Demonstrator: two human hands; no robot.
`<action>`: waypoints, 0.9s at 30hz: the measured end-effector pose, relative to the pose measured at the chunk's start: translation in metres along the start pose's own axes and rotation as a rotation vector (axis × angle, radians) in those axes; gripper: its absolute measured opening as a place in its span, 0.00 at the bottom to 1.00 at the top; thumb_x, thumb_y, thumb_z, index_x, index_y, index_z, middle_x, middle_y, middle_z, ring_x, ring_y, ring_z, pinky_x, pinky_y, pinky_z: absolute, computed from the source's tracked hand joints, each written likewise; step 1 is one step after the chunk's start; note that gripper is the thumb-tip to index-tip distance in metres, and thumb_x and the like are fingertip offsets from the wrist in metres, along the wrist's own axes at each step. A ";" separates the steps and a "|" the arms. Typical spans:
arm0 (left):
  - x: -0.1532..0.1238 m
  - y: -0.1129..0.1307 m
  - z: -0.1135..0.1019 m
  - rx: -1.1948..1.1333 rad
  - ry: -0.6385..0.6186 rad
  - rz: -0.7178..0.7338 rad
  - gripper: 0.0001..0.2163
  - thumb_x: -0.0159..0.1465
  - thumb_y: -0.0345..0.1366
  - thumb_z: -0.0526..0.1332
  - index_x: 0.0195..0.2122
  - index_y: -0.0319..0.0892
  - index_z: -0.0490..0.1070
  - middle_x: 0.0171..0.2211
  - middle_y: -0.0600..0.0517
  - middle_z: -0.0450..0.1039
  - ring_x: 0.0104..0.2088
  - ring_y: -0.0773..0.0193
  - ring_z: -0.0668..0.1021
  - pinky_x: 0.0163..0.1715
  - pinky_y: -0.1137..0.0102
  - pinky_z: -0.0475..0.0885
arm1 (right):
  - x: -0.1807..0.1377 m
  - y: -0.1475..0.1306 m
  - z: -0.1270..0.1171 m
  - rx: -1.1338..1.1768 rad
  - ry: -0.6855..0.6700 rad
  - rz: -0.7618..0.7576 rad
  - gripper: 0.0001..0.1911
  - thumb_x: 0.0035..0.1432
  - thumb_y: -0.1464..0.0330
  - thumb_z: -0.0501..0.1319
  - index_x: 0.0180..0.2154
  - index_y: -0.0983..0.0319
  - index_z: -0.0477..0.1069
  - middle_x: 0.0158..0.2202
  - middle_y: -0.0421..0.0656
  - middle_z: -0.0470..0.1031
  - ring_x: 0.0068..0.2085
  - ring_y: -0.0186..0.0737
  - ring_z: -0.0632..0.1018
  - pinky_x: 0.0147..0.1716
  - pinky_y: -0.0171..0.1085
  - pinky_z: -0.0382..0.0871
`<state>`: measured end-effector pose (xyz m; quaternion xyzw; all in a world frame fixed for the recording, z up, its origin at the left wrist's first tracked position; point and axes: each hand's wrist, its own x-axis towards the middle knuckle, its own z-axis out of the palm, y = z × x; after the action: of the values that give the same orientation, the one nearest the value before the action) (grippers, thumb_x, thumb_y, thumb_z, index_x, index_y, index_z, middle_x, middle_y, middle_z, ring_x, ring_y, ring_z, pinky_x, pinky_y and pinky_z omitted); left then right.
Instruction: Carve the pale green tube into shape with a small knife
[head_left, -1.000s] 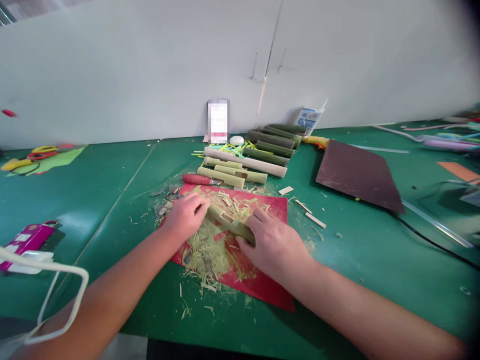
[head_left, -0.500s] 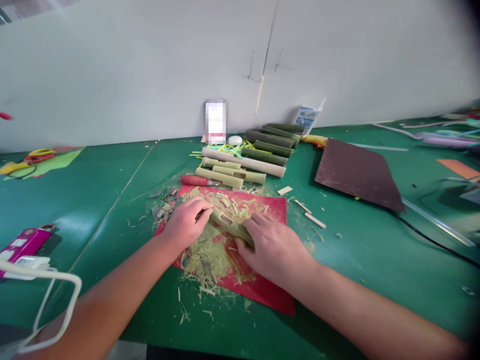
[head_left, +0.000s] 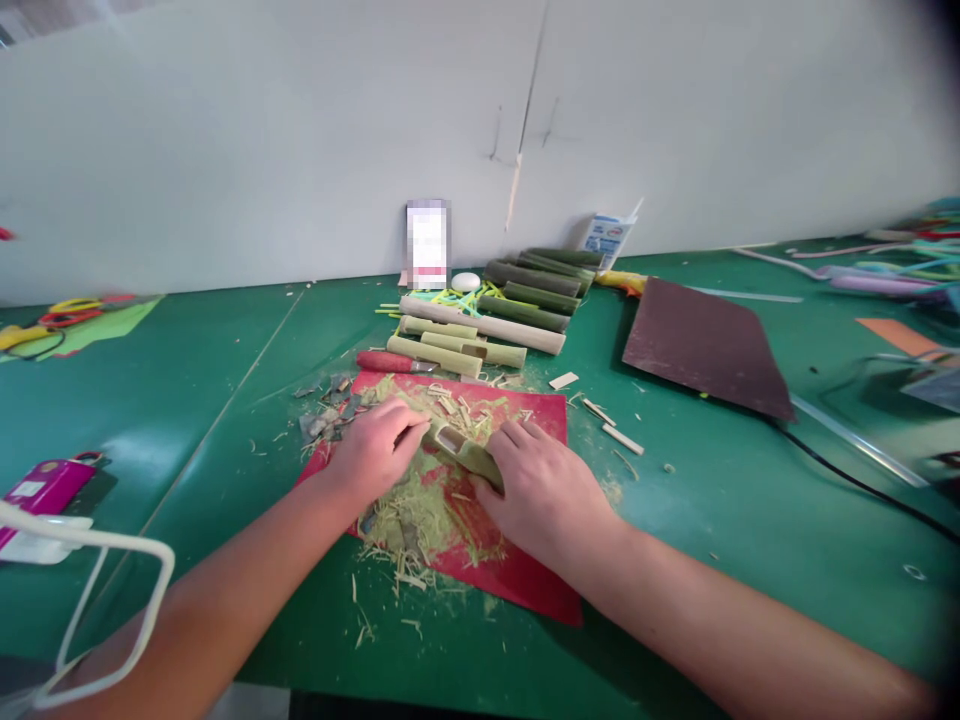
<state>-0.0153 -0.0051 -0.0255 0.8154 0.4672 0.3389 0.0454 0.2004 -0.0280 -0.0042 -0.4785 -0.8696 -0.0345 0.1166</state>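
A short bamboo tube [head_left: 471, 457] with a rectangular hole cut in its side lies slantwise between my hands, above a red sheet [head_left: 536, 590]. My left hand [head_left: 379, 448] is closed, thumb and fingers pinched at the tube's upper left end. Wrapped over the lower right end is my right hand [head_left: 544, 475], its palm down. Whether either hand also holds something small under the fingers is hidden. Pale green dust and shavings [head_left: 420, 500] cover much of the sheet. A red-handled knife [head_left: 386, 362] rests just beyond its far edge.
Behind the sheet lie several bamboo pieces [head_left: 480, 325], some pale, some dark green. A phone-like screen [head_left: 427, 245] leans on the wall. To the right are a dark brown board [head_left: 705, 345] and a black cable [head_left: 862, 480]; a pink case [head_left: 49, 490] lies left.
The camera view has shifted slightly. Both hands stay at the bamboo tube, and its cut hole appears turned a little more toward me.
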 end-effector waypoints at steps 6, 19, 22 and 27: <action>0.003 -0.004 -0.002 0.092 0.067 -0.012 0.07 0.63 0.32 0.55 0.31 0.39 0.71 0.27 0.50 0.70 0.30 0.65 0.73 0.34 0.70 0.68 | 0.000 0.001 0.002 0.039 -0.017 0.028 0.06 0.53 0.66 0.58 0.30 0.63 0.67 0.31 0.44 0.69 0.32 0.40 0.70 0.30 0.38 0.61; 0.002 -0.006 0.000 0.040 -0.009 0.016 0.07 0.63 0.33 0.56 0.33 0.39 0.72 0.29 0.51 0.71 0.30 0.67 0.73 0.33 0.71 0.69 | 0.000 0.001 0.002 0.070 -0.065 0.039 0.07 0.53 0.65 0.58 0.31 0.63 0.66 0.32 0.44 0.69 0.34 0.41 0.71 0.31 0.37 0.62; 0.003 -0.004 -0.002 0.073 0.065 0.003 0.07 0.63 0.33 0.56 0.30 0.39 0.72 0.28 0.50 0.71 0.29 0.66 0.73 0.32 0.70 0.69 | 0.000 0.000 0.002 0.067 -0.070 0.045 0.07 0.54 0.65 0.57 0.31 0.63 0.66 0.32 0.44 0.69 0.33 0.40 0.71 0.30 0.37 0.62; 0.005 -0.007 -0.004 0.014 0.004 0.025 0.07 0.63 0.32 0.56 0.31 0.39 0.72 0.28 0.51 0.71 0.29 0.67 0.73 0.32 0.71 0.69 | -0.001 -0.001 0.001 0.052 -0.083 0.026 0.06 0.53 0.66 0.57 0.31 0.62 0.66 0.33 0.44 0.70 0.35 0.41 0.71 0.31 0.38 0.62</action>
<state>-0.0206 0.0015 -0.0230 0.8206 0.4595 0.3379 0.0345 0.1999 -0.0291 -0.0053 -0.4874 -0.8681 0.0096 0.0934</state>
